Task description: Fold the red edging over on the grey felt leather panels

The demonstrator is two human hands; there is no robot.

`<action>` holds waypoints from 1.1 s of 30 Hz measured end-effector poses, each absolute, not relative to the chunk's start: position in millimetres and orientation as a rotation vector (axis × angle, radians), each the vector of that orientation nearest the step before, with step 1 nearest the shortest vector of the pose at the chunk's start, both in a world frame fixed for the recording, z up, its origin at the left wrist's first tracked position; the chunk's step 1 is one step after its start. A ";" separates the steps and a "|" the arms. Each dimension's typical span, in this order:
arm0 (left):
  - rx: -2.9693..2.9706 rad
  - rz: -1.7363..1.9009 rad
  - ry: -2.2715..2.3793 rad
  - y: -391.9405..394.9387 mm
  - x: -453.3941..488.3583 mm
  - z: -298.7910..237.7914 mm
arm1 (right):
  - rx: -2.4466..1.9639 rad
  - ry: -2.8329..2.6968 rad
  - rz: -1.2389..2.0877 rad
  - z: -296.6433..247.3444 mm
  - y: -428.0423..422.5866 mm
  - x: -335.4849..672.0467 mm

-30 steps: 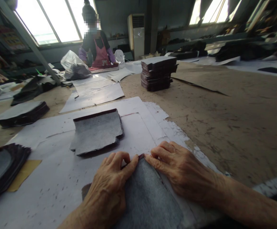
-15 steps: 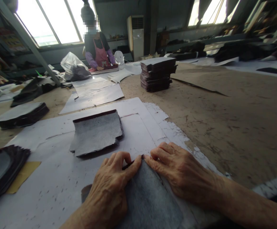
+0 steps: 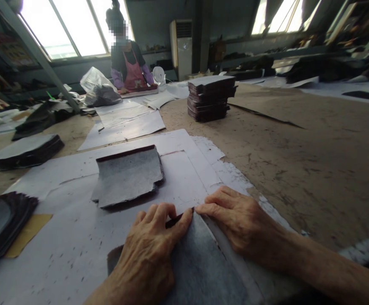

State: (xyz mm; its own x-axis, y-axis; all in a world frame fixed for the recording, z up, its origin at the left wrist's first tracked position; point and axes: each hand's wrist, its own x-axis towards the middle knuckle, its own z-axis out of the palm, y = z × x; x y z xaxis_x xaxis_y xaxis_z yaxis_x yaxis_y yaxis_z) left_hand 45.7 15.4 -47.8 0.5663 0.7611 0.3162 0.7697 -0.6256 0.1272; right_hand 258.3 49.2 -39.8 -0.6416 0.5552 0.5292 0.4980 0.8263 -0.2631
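Note:
A grey-backed leather piece (image 3: pixel 206 258) with a dark folded edge lies in front of me on white paper. My left hand (image 3: pixel 154 243) is over its left part, thumb and bent index finger closed on the dark edge near the top corner. At that same corner, my right hand (image 3: pixel 241 216) has its fingertips pressed together against the edge, the other fingers curled under. The left side of the piece is partly hidden by my left hand. Just beyond lies a small pile of similar grey-backed pieces (image 3: pixel 129 176), its far edge folded over dark.
White paper sheets (image 3: pixel 76 228) cover the near table. Stacks of dark pieces stand at the left (image 3: pixel 8 224), the far left (image 3: pixel 27 150) and the back (image 3: pixel 210 99). A plastic bag (image 3: pixel 98 89) sits farther off. A co-worker (image 3: pixel 132 70) in a pink apron works at the far side.
My right hand's fingers have drawn closer together and its tips sit slightly farther right at the corner. My left thumb has slid a little right along the edge.

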 end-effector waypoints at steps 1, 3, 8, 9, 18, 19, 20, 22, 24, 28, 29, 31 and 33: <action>-2.752 -0.534 -1.335 15.3 46.4 -47.3 | -0.757 -2.372 0.136 -40.8 50.1 258.6; -2.730 -0.532 -1.315 15.2 47.8 -46.3 | -0.739 -2.332 0.142 -42.1 51.0 259.3; -2.693 -0.538 -1.275 14.9 50.2 -43.4 | -0.916 -2.188 0.133 -40.9 50.0 261.1; -2.691 -0.541 -1.270 14.9 50.5 -42.9 | -0.884 -2.230 0.115 -40.4 49.5 261.2; -2.626 -0.742 -1.251 15.1 50.5 -43.7 | -0.702 -2.593 -0.068 -37.0 45.6 257.7; -2.593 -0.792 -1.250 14.3 49.2 -43.6 | -0.707 -2.594 -0.073 -36.7 45.6 257.9; -2.551 -0.844 -1.255 13.2 47.3 -43.3 | -0.715 -2.591 -0.071 -36.4 45.6 258.1; -2.465 -0.917 -1.277 10.1 42.1 -42.1 | -0.738 -2.580 -0.048 -36.5 45.8 258.3; -2.445 -0.907 -1.293 6.5 36.0 -40.5 | -0.751 -2.563 -0.015 -37.2 46.2 258.0; -2.594 -0.772 -1.255 1.3 26.9 -37.5 | -0.752 -2.509 0.099 -38.3 49.6 259.1; -2.624 -0.747 -1.249 0.8 25.9 -36.8 | -0.781 -2.468 0.169 -37.8 51.3 260.6; -2.664 -0.719 -1.264 0.5 25.1 -35.5 | -0.905 -2.338 0.315 -34.9 55.2 264.8; -2.703 -0.697 -1.290 0.7 25.4 -34.5 | -1.033 -2.206 0.375 -29.3 58.3 268.0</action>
